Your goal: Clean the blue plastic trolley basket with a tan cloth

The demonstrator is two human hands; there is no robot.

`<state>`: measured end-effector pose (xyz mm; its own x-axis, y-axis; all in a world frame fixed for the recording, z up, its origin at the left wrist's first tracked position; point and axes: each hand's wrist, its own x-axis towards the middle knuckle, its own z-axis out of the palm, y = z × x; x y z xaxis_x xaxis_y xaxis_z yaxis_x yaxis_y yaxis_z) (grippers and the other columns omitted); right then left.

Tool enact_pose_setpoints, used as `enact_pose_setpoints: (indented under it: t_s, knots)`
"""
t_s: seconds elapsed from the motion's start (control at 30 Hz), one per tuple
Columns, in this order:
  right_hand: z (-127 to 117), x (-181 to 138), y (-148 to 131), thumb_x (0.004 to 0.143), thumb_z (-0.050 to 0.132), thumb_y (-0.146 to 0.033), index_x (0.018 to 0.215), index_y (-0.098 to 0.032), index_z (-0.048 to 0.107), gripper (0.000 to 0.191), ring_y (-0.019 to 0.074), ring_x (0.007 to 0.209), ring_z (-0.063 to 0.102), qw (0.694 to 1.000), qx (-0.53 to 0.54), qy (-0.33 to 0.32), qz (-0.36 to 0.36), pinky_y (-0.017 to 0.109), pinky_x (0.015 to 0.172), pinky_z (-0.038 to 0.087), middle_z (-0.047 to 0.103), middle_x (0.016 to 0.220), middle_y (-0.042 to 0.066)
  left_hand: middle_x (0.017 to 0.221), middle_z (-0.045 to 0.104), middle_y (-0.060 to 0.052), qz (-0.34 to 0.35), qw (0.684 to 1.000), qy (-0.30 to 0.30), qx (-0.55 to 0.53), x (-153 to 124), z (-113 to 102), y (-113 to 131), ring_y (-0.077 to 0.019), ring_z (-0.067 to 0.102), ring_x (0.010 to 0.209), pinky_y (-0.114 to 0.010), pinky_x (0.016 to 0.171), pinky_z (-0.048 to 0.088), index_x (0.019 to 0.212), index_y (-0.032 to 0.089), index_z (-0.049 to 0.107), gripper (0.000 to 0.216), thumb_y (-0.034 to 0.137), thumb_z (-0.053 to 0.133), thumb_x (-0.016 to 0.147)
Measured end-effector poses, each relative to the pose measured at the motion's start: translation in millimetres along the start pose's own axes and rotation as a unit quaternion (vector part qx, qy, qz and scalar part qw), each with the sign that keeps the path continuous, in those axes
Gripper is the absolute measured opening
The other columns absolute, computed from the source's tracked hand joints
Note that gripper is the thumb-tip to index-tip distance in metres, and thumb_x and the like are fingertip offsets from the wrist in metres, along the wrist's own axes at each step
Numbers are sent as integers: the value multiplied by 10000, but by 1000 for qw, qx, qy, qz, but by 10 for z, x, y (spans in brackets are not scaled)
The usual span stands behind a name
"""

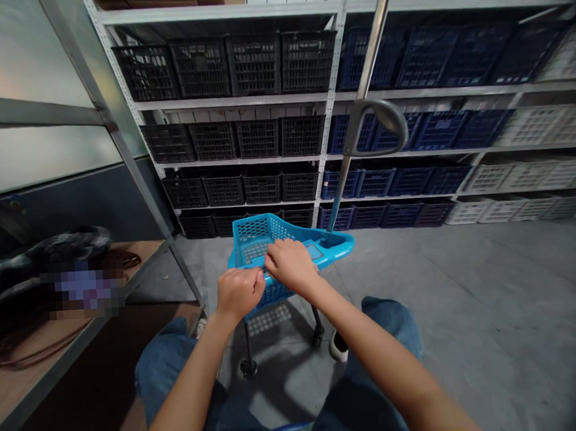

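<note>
A small blue plastic shopping cart (pixel 250 229) stands on the floor between my knees, its basket pierced with holes. My left hand (pixel 240 291) is closed round the near handle bar at its left end. Just to the right, my right hand (pixel 291 262) wraps over the same handle, with the knuckles up. No cargo shows in the visible part of the basket. A metal pole (pixel 373 41) rises from the cart's right side and carries a grey loop grip (pixel 383 128), which neither hand touches.
Shelving (pixel 242 101) behind the cart holds rows of black crates (pixel 254 65), blue crates (pixel 441 130) and white crates (pixel 490 176). On the left, a metal-framed bench (pixel 147 260) bears dark cloth and a strap. Grey floor (pixel 469 308) extends to the right.
</note>
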<state>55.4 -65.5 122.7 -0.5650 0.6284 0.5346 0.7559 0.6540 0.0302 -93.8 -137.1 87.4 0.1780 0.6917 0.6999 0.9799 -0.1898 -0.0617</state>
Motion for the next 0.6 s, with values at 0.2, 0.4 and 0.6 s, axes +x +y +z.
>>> enact_pose_setpoints:
  t_s: [0.2, 0.4, 0.6]
  knots:
    - [-79, 144, 212, 928, 443, -315, 834, -208, 636, 241, 178, 803, 544, 998, 29, -57, -5, 284, 677, 294, 650, 867, 40, 639, 692, -20, 9, 1000, -9, -6, -19, -9, -58, -164, 604, 600, -307, 634, 349, 684, 205, 670, 333, 256, 433, 912]
    - [-80, -74, 1040, 911, 432, -285, 726, -195, 579, 253, 149, 736, 508, 993, 52, -35, 101, 270, 625, 252, 599, 757, 20, 696, 724, -16, 2, 1000, 3, -21, -40, 34, -90, -171, 625, 634, -307, 649, 359, 739, 220, 714, 333, 264, 436, 917]
    - [12, -259, 637, 881, 449, -258, 640, -194, 531, 263, 161, 704, 446, 997, 20, 66, 28, 299, 650, 231, 548, 675, 26, 653, 707, -15, -6, 1000, 15, -12, -28, 31, -30, -172, 610, 606, -305, 629, 349, 707, 220, 699, 331, 260, 440, 908]
